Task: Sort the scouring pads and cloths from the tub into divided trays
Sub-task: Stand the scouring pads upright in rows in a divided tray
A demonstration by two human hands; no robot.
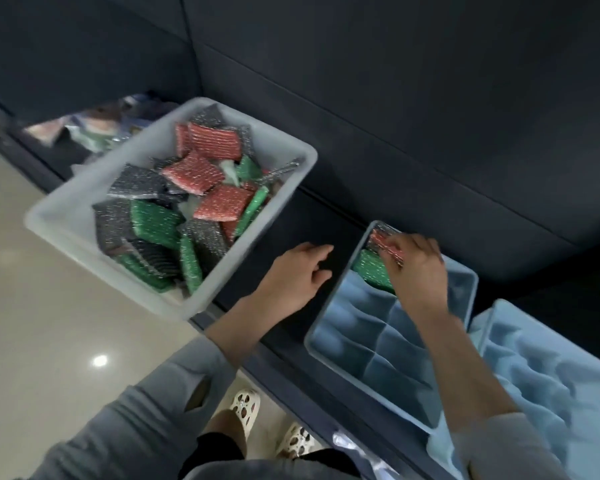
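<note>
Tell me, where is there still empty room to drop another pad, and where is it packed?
Free: the blue divided tray has bare compartments near the person, below the green pad and the red pad that the right hand holds. The second blue tray looks empty. Bare dark surface lies around the left hand. Crowded: the white tub, heaped with pads.

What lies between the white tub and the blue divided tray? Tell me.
Head view: the left hand, empty, over the dark sofa seat between white tub and blue divided tray.
</note>
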